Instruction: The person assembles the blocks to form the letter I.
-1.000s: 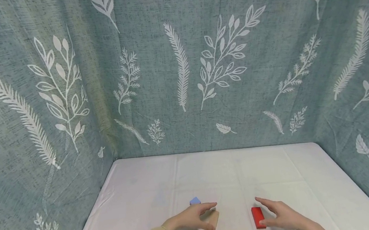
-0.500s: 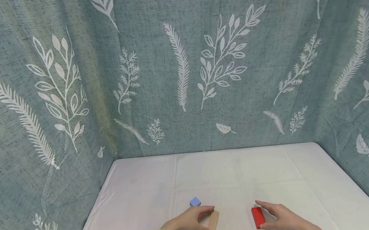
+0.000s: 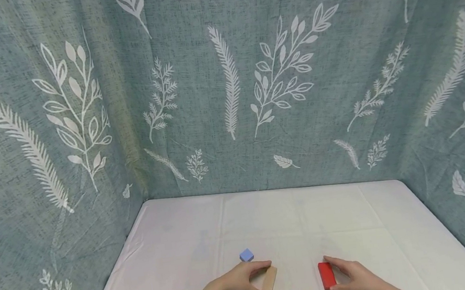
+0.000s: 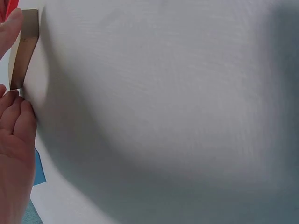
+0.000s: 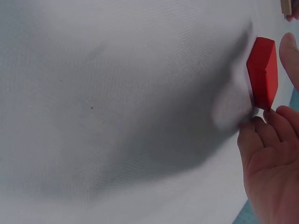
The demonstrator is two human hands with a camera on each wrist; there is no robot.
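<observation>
left grip (image 3: pixel 241 278) spread around wooden block (image 3: pixel 270 283), right grip (image 3: pixel 355 276) around red block (image 3: pixel 327 276), tabletop (image 3: pixel 295 253) between

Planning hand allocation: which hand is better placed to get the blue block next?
Left, probably. The blue block lies just beyond the left hand, while the right hand is farther off at the red block. Catch: the left spans the wooden block, so may need freeing first.
</observation>
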